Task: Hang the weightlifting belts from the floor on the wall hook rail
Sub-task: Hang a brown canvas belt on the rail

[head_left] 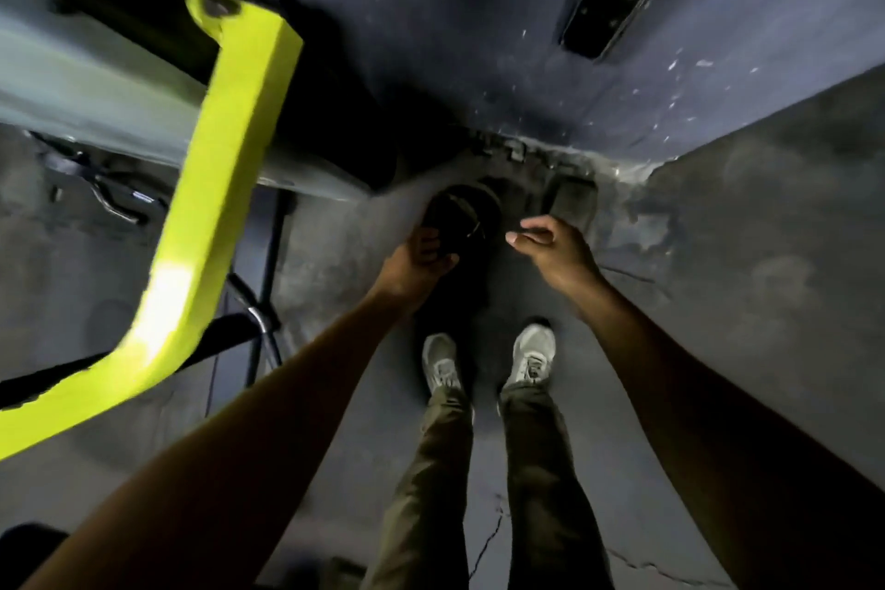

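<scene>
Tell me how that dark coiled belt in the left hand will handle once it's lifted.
The belt looks rolled into a loop, so it probably holds some curve yet may uncoil. The left hand grips only its edge, so the rest may sag. It looks thick, likely hefty.

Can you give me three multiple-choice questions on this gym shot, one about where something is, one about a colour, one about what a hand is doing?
1. Where is the dark rolled belt?
A. beyond the shoes, near the foot of the wall
B. on a hook on the wall
C. behind the person's heels

2. What colour is the bent metal bar on the person's left?
A. red
B. bright yellow-green
C. white

3. What is the left hand doing?
A. resting on a knee
B. hanging free
C. gripping the belt

Answers: 1 A, it sits beyond the grey shoes. 2 B, it is plainly yellow-green. 3 C, its fingers close on the belt's edge, while the right hand holds nothing.
</scene>
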Available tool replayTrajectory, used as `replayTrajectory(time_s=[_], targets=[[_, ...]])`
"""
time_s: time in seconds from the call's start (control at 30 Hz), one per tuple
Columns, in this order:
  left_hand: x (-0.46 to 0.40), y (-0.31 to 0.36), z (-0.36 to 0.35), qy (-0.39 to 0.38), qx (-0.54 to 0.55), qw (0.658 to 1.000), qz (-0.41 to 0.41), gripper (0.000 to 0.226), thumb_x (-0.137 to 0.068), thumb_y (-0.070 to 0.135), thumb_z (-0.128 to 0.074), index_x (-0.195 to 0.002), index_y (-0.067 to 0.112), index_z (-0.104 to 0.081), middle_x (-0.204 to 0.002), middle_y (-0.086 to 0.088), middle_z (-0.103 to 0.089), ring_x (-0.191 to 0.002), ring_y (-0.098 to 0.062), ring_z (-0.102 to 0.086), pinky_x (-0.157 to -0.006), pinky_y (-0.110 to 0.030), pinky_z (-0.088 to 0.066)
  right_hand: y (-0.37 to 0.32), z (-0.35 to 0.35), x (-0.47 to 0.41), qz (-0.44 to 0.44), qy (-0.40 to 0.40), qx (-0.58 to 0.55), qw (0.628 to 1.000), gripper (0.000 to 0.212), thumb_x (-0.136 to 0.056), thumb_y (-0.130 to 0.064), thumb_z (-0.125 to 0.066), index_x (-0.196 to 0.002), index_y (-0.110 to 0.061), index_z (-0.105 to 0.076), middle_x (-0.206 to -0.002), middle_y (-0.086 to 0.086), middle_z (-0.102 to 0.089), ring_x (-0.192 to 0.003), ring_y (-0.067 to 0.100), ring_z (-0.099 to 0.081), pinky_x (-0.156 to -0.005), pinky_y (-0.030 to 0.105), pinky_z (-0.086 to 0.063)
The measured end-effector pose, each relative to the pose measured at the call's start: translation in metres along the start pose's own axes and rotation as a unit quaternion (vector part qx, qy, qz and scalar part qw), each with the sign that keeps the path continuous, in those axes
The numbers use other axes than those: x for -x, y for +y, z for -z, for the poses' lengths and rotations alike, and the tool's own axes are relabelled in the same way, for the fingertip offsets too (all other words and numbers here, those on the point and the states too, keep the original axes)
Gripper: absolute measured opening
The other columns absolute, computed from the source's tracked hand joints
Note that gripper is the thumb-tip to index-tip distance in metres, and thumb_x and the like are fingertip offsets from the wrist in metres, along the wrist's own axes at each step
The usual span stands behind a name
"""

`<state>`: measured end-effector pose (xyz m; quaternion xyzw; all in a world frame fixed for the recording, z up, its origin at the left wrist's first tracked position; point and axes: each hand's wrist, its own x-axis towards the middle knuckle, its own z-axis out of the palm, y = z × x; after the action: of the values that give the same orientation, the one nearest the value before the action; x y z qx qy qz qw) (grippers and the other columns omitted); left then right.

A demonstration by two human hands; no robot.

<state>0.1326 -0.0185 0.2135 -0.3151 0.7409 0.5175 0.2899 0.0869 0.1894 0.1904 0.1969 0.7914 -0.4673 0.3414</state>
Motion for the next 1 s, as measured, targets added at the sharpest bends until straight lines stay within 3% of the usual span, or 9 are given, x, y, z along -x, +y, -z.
replayTrajectory(time_s=[0.07,0.17,0.33,0.4,0.57,0.77,0.87,0.93,1.0], targets=[[-0.054,-0.026,-0.014,0.014,0.0,1.0,0.009,0.055,-0.092,0.007,-0.073,-0.14,-0.002,-0.049,-0.136,-0.028,-0.061,-0.127,-0.039,-0.06,-0.08,-0.023,-0.056,0.025,-0.026,-0.055,-0.012,-0.01,-0.013,1.0,0.038,-0.09,-0.028,-0.079,-0.122,-0.009,-0.069,-0.105,0.004,-0.072,-0.097,0.012,-0.067,-0.075,0.008,-0.05],[-0.132,-0.069,-0.037,0.031,0.002,0.999,0.02,0.052,-0.093,0.002,-0.07,-0.14,-0.005,-0.048,-0.139,-0.025,-0.058,-0.116,-0.023,-0.06,-0.065,0.0,-0.048,0.068,-0.064,-0.138,-0.044,-0.036,-0.049,0.997,0.038,-0.095,-0.018,-0.073,-0.127,-0.002,-0.062,-0.105,0.009,-0.069,-0.087,0.015,-0.066,-0.066,0.012,-0.049],[-0.252,-0.138,-0.072,0.027,-0.053,0.998,0.027,0.053,-0.097,0.013,-0.067,-0.144,0.001,-0.047,-0.141,-0.017,-0.059,-0.128,-0.03,-0.059,-0.101,-0.031,-0.049,0.127,-0.122,-0.256,-0.082,-0.068,-0.095,0.99,0.043,-0.102,-0.013,-0.063,-0.139,0.003,-0.049,-0.082,0.009,-0.064,-0.05,0.005,-0.06,-0.046,0.01,-0.046],[-0.29,-0.159,-0.084,0.041,-0.084,0.995,0.027,0.047,-0.097,0.016,-0.066,-0.14,0.001,-0.054,-0.138,-0.018,-0.062,-0.126,-0.03,-0.061,-0.103,-0.035,-0.047,0.133,-0.144,-0.295,-0.131,-0.082,-0.187,0.97,0.049,-0.104,-0.026,-0.061,-0.146,-0.008,-0.042,-0.083,0.013,-0.07,-0.054,0.01,-0.069,-0.05,0.018,-0.056],[-0.337,-0.202,-0.107,0.065,-0.228,0.971,-0.014,0.035,-0.103,0.019,-0.051,-0.13,-0.001,-0.062,-0.136,-0.021,-0.063,-0.131,-0.034,-0.055,-0.117,-0.035,-0.031,0.138,-0.201,-0.365,-0.235,-0.116,-0.302,0.917,0.068,-0.102,-0.059,-0.05,-0.154,-0.017,-0.04,-0.142,0.017,-0.057,-0.124,0.038,-0.062,-0.091,0.046,-0.057],[-0.317,-0.195,-0.117,0.11,-0.059,0.992,-0.034,0.019,-0.096,0.01,-0.053,-0.106,0.001,-0.067,-0.109,-0.019,-0.072,-0.106,-0.039,-0.068,-0.096,-0.052,-0.055,0.153,-0.204,-0.353,-0.217,0.051,-0.286,0.932,0.075,-0.095,-0.063,-0.057,-0.145,-0.009,-0.054,-0.142,0.016,-0.061,-0.125,0.037,-0.063,-0.102,0.049,-0.056],[-0.276,-0.173,-0.105,0.155,0.057,0.986,0.005,0.006,-0.097,0.013,-0.061,-0.102,0.015,-0.062,-0.098,-0.009,-0.071,-0.093,-0.03,-0.07,-0.083,-0.043,-0.059,0.147,-0.181,-0.299,-0.191,0.048,-0.344,0.918,0.029,-0.098,-0.047,-0.065,-0.097,-0.022,-0.08,-0.114,0.004,-0.075,-0.105,0.029,-0.071,-0.078,0.036,-0.062],[-0.248,-0.157,-0.096,0.154,0.094,0.984,0.011,0.001,-0.099,0.021,-0.063,-0.098,0.021,-0.062,-0.096,-0.01,-0.071,-0.091,-0.033,-0.069,-0.079,-0.041,-0.054,0.144,-0.163,-0.261,-0.123,0.039,-0.256,0.958,0.026,-0.097,-0.021,-0.069,-0.073,-0.024,-0.077,-0.108,0.006,-0.077,-0.109,0.031,-0.07,-0.087,0.04,-0.06],[-0.215,-0.127,-0.084,0.119,0.1,0.988,0.014,0.008,-0.101,0.026,-0.06,-0.099,0.019,-0.063,-0.099,-0.01,-0.07,-0.104,-0.04,-0.068,-0.083,-0.039,-0.052,0.13,-0.135,-0.212,-0.021,0.005,-0.131,0.991,0.017,-0.095,-0.007,-0.069,-0.084,-0.017,-0.077,-0.114,0.016,-0.076,-0.114,0.034,-0.069,-0.101,0.043,-0.056]])
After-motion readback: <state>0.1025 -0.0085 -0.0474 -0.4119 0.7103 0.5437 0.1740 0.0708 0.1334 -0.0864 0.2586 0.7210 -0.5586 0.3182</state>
